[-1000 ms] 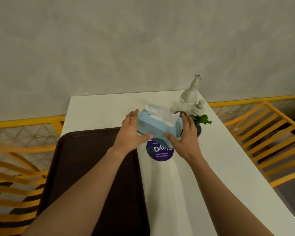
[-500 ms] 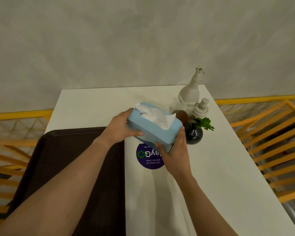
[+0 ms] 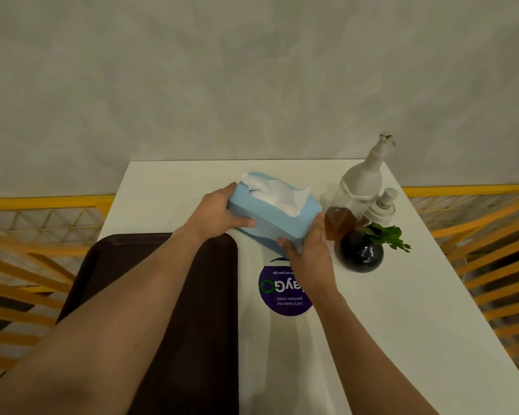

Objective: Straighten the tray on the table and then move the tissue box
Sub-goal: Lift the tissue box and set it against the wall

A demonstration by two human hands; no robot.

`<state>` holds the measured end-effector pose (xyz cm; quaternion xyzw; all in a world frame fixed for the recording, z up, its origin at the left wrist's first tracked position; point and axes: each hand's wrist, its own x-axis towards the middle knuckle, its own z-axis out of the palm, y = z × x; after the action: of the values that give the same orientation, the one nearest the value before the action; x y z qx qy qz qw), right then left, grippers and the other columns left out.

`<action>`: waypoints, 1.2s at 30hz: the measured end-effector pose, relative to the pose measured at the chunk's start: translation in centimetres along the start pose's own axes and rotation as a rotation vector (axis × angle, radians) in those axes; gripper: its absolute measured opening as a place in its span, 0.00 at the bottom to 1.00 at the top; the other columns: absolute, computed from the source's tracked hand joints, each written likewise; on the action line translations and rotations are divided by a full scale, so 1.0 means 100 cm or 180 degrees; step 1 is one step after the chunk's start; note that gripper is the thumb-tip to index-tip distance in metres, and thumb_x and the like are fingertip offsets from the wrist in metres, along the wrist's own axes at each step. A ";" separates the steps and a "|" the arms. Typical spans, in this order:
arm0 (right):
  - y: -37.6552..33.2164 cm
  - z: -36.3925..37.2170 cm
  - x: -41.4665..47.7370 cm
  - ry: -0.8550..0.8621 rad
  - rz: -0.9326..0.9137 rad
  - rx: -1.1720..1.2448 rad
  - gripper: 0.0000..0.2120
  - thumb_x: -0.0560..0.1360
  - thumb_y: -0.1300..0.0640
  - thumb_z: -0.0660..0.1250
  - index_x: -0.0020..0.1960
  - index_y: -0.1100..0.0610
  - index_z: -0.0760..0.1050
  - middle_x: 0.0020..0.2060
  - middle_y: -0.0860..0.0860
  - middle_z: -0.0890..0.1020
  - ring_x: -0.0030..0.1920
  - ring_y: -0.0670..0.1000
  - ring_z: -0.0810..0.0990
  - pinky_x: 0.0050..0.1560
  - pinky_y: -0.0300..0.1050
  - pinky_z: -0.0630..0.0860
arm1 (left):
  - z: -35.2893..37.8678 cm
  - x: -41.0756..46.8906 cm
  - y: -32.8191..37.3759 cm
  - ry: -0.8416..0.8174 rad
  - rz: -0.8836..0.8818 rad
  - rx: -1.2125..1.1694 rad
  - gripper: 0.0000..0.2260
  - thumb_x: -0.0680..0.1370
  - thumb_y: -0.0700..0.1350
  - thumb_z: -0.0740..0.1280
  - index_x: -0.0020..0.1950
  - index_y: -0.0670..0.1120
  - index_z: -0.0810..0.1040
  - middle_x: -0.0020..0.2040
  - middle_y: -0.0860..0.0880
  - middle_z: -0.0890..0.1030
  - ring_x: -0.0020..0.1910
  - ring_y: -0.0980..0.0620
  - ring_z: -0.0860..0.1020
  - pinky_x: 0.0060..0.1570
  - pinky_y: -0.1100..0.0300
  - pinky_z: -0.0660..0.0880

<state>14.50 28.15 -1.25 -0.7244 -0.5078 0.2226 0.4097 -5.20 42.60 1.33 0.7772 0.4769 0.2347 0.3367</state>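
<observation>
A light blue tissue box (image 3: 277, 218) with white tissue sticking out of its top sits at an angle over the white table (image 3: 174, 187). My left hand (image 3: 219, 215) grips its far left end and my right hand (image 3: 307, 250) grips its near right corner. Whether the box rests on the table or hangs just above it, I cannot tell. The dark brown tray (image 3: 108, 265) lies along the table's left side, partly under my left forearm, its right edge parallel to the table's length.
A white pump bottle (image 3: 361, 181), a smaller white pump bottle (image 3: 382, 206), an amber bottle (image 3: 339, 224) and a round black vase with green leaves (image 3: 360, 254) crowd the right of the box. A round purple sticker (image 3: 282, 290) lies below it. Yellow railings flank the table.
The tissue box has turned from facing me end-on to lying slantwise, and both hands have carried it away from the purple sticker toward the table's far side.
</observation>
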 end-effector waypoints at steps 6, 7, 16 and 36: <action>-0.017 0.025 0.037 -0.0176 -0.0140 0.0151 0.43 0.79 0.52 0.71 0.83 0.51 0.46 0.76 0.51 0.67 0.73 0.52 0.70 0.71 0.53 0.72 | -0.021 0.012 -0.026 0.0256 -0.0149 -0.0020 0.34 0.67 0.55 0.81 0.69 0.50 0.74 0.53 0.53 0.79 0.49 0.52 0.76 0.39 0.72 0.69; -0.020 0.029 0.044 -0.0252 -0.0179 0.0145 0.43 0.79 0.52 0.71 0.82 0.51 0.46 0.75 0.51 0.68 0.72 0.53 0.71 0.70 0.54 0.73 | -0.025 0.012 -0.031 0.0318 -0.0186 -0.0004 0.34 0.67 0.55 0.81 0.69 0.49 0.73 0.54 0.52 0.79 0.49 0.52 0.76 0.39 0.71 0.69; -0.055 0.082 0.093 -0.0934 -0.0521 0.0362 0.38 0.78 0.50 0.73 0.79 0.44 0.54 0.69 0.45 0.72 0.66 0.48 0.74 0.64 0.46 0.75 | -0.075 -0.006 -0.076 0.0903 -0.0555 -0.0151 0.37 0.69 0.53 0.81 0.74 0.46 0.71 0.56 0.54 0.76 0.52 0.52 0.76 0.43 0.70 0.70; -0.117 0.204 0.150 -0.1244 -0.0609 0.0108 0.39 0.77 0.44 0.73 0.80 0.44 0.55 0.61 0.40 0.73 0.57 0.44 0.73 0.42 0.26 0.67 | -0.179 -0.005 -0.177 0.1207 -0.0872 -0.0273 0.29 0.70 0.52 0.79 0.69 0.46 0.78 0.62 0.47 0.83 0.53 0.55 0.76 0.50 0.61 0.72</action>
<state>-1.23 51.15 -1.81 -0.6090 -0.6401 0.3275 0.3349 -28.04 53.14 -0.04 0.6323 0.6222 0.3487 0.3026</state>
